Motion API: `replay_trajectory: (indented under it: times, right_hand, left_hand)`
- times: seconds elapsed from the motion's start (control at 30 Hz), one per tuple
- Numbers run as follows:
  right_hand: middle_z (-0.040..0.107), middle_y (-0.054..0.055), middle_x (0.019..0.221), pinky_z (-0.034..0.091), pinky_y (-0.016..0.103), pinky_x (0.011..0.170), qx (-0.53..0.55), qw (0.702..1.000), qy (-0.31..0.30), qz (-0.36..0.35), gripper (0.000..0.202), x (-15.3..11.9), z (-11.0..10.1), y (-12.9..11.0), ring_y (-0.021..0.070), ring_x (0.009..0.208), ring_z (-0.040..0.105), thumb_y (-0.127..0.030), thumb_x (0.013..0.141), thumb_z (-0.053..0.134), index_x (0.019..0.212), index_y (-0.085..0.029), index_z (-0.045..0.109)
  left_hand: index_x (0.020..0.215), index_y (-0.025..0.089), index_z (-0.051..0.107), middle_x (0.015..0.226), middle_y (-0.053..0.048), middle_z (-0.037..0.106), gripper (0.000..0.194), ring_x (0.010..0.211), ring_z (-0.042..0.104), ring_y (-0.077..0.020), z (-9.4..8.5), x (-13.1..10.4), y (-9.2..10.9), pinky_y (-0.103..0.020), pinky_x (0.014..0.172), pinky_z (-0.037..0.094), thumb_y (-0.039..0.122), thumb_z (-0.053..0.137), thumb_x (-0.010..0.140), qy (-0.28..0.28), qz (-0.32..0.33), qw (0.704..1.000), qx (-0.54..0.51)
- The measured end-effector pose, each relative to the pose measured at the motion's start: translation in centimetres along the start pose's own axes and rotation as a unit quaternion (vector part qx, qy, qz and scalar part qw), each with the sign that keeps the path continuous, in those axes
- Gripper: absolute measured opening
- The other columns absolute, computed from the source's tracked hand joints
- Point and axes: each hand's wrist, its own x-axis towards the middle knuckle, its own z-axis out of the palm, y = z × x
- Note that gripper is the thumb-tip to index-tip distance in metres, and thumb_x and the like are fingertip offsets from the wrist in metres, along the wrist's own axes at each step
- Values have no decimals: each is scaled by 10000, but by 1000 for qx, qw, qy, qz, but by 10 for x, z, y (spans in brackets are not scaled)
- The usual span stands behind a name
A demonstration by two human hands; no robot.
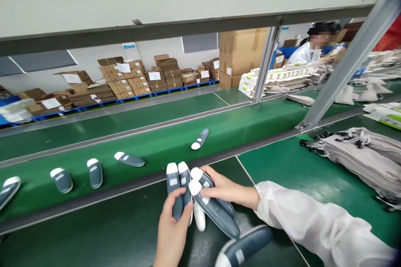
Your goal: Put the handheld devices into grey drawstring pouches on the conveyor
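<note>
My left hand [173, 225] is closed round two dark blue-grey oblong devices [173, 181] with white ends, held upright side by side. My right hand [222, 187] grips two more of these devices [216, 212], slanting down to the right, their white ends touching the pair in my left hand. Between my hands, a white oblong piece [199, 217] shows below the held devices. Another blue-grey device [247, 246] lies on the dark green table just below my right hand. Small white labels are on the devices.
Several similar devices [95, 173] lie spread along the green conveyor belt [244, 123]. Grey drawstring pouches [360, 154] are piled at right. A metal post [341, 58] and an overhead beam [188, 2] frame the view. A person [305, 53] works beyond white boxes [291, 79]; cartons [122, 79] stand behind.
</note>
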Motion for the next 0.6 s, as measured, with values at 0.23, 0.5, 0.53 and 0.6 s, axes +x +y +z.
replay_trajectory:
  times: [0.23, 0.5, 0.53, 0.6]
  right_hand:
    - [622, 83, 1259, 469, 460, 1045, -221, 968, 38, -111, 364, 20, -22, 2, 256, 1181, 596, -257, 875, 601, 1237, -257, 564]
    - [637, 185, 1327, 332, 544, 1189, -553, 820, 30, -145, 484, 136, -144, 14, 336, 1350, 522, -173, 695, 514, 1141, -190, 701]
    - [683, 195, 1216, 364, 579, 1150, -548, 824, 13, -145, 386, 148, -152, 18, 363, 1256, 591, -211, 710, 523, 1039, -221, 725]
    - [710, 159, 971, 437, 605, 1040, -490, 853, -11, -180, 191, 165, -157, 17, 387, 1058, 664, -323, 752, 560, 869, -323, 711]
  left_hand:
    - [1320, 416, 617, 1484, -88, 511, 441, 1373, 514, -358, -33, -59, -40, -553, 1027, 527, 562, 517, 916, 14, 3, 996, 85]
    - [1303, 168, 608, 1402, -192, 572, 488, 1370, 481, -342, -229, -51, -90, -523, 1184, 348, 442, 515, 910, 316, 62, 878, 354]
    - [1295, 122, 610, 1392, -219, 575, 509, 1360, 479, -362, -265, -48, -105, -534, 1180, 335, 429, 492, 907, 334, 16, 852, 404]
    - [1321, 73, 587, 1426, -245, 548, 542, 1368, 456, -386, -326, -45, -133, -552, 1162, 331, 379, 460, 893, 312, -77, 823, 469]
